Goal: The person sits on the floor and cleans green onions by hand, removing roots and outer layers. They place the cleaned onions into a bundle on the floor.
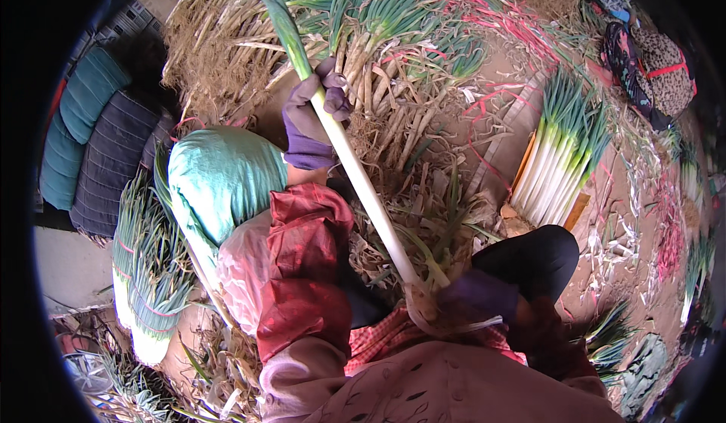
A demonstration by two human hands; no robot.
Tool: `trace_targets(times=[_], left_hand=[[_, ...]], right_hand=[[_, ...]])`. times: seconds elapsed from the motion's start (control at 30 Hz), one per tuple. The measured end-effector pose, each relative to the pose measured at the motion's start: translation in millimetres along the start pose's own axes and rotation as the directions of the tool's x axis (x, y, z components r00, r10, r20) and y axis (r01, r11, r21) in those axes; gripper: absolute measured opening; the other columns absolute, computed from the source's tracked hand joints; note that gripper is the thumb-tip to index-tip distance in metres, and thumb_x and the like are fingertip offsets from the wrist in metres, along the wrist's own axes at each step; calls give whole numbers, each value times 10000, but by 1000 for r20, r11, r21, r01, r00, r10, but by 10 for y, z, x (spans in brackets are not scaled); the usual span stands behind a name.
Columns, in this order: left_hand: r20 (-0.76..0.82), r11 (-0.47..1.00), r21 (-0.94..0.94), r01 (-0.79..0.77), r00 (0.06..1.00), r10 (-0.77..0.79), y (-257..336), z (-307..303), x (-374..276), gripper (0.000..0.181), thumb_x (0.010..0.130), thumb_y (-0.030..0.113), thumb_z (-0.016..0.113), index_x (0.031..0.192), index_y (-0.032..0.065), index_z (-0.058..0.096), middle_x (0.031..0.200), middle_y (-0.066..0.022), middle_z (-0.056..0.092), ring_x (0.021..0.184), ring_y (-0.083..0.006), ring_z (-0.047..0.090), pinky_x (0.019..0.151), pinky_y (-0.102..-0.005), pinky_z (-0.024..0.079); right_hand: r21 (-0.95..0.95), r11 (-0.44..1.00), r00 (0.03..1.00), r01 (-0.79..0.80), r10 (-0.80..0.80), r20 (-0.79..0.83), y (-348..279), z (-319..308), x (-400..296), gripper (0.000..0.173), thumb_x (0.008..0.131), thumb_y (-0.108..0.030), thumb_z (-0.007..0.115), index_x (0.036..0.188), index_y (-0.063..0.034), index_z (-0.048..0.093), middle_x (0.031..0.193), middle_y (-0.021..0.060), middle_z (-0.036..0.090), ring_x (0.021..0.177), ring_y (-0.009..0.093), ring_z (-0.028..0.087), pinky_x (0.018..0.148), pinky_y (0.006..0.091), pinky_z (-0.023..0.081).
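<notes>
My left hand (317,105), in a purple and grey glove, grips a long leek-like green onion (368,201) by its upper shaft. The onion slants across the view, its green top away from me and its white root end near my lap. At that root end, papery outer skin (422,321) hangs loose and curls to the right. Beside it is my right hand (479,298), also in a purple glove, dark and blurred, so its fingers do not show clearly. Peeled leaves and husks (431,213) lie heaped on the ground between my knees.
Unpeeled onions with roots (374,71) lie piled ahead. At right, peeled white onions (558,167) rest on a wooden board (575,210). Tied bundles (147,287) lie at left, near rolled padded cloth (113,162). Another person (652,65) is at upper right. Pink twine (510,20) strews the ground.
</notes>
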State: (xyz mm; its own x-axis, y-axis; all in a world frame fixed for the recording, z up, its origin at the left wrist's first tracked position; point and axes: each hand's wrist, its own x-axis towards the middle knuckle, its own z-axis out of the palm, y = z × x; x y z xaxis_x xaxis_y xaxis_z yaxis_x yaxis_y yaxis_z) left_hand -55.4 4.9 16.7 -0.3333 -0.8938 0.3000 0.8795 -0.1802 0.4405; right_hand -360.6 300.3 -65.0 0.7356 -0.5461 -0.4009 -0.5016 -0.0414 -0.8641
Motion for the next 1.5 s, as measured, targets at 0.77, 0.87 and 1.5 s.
trace_targets(times=[0.77, 0.87, 1.5], left_hand=[[-480, 916, 306, 259, 873, -87, -229, 36, -94, 91, 863, 129, 579, 876, 43, 554, 565, -39, 510, 384, -169, 486, 361, -345, 473], [-628, 881, 358, 309, 778, -18, -393, 34, -57, 112, 880, 165, 570, 821, 71, 552, 528, -33, 482, 394, -181, 462, 386, -347, 428], [-679, 773, 547, 323, 711, 183, -274, 76, -3, 136, 836, 64, 633, 941, -23, 643, 629, -72, 581, 397, -188, 500, 371, -283, 437]], right_hand=[[807, 565, 842, 169, 343, -417, -1519, -287, 165, 614, 749, -200, 598, 1318, 1, 488, 710, 21, 562, 581, 55, 454, 538, 215, 345], [712, 669, 722, 214, 383, -576, -1336, -68, 31, 479, 835, -83, 610, 1281, 55, 505, 861, 104, 633, 691, 118, 580, 608, 261, 469], [-118, 991, 629, -68, -50, -776, -1260, -686, 290, 324, 783, -252, 775, 974, -24, 646, 752, 142, 626, 640, 110, 605, 552, 257, 450]])
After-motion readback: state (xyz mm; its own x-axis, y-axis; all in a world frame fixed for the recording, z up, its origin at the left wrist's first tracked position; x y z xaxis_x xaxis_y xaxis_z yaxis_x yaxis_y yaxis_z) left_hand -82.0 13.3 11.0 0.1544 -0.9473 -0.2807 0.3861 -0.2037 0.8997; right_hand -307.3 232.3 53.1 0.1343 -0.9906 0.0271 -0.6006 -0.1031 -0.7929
